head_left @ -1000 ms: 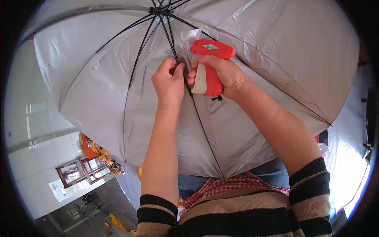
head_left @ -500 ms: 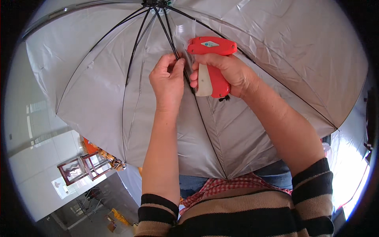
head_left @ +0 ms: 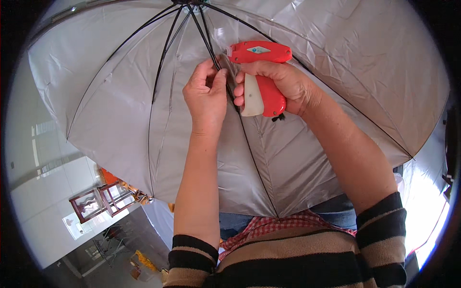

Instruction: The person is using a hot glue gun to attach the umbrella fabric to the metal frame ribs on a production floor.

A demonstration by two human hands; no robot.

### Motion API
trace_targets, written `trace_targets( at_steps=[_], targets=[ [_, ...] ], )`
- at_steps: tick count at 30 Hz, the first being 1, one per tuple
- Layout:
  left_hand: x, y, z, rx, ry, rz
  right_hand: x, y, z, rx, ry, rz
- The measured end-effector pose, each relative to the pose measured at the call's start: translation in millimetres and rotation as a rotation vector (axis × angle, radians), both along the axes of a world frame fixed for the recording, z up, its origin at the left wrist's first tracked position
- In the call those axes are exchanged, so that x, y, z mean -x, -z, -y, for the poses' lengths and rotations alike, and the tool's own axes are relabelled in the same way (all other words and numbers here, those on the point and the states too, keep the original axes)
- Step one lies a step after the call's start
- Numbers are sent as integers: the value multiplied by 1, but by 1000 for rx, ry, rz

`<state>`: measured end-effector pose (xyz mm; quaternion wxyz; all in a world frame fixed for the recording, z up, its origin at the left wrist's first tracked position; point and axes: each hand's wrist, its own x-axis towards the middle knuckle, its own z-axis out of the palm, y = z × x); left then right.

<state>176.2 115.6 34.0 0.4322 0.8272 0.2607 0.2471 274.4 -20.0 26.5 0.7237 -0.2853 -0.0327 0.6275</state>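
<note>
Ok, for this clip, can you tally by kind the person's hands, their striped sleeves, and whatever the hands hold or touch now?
Hands: 2, left hand and right hand
Striped sleeves: 2
Silver-grey umbrella: 1
Red-and-white tagging gun: 1
Total: 6

— Counted what first?
— Left hand point(head_left: 204, 98), right hand point(head_left: 286, 80): two in all.
— Next?
— One red-and-white trigger tool point(head_left: 273, 52), one umbrella point(head_left: 281, 156).
— Clothing?
— Two striped sleeves point(head_left: 192, 253), one red-checked cloth point(head_left: 283, 222).
</note>
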Motion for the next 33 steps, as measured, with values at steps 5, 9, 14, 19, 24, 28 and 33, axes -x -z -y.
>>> trace_targets(
  at_steps=[5, 9, 14, 19, 24, 28, 33],
  targets=[
    [-4, -3, -3, 49, 2, 21, -2, 3, -4, -58, -27, -48],
    [-4, 0, -11, 65, 54, 34, -9, 6, -7, -133, -91, -82],
    [-5, -2, -7, 75, 36, 10, -12, 4, -7, -137, -126, -87],
    [-6, -6, -4, 149, 33, 19, -13, 9, -9, -172, -132, -96],
    [-9, -10, -3, 155, 28, 40, -19, 3, -12, -173, -157, -101],
    [-13, -12, -9, 120, 27, 29, -26, -3, -17, -157, -176, -99],
    [-16, -12, -9, 125, 20, 28, -31, -5, -20, -136, -176, -45]
  ],
)
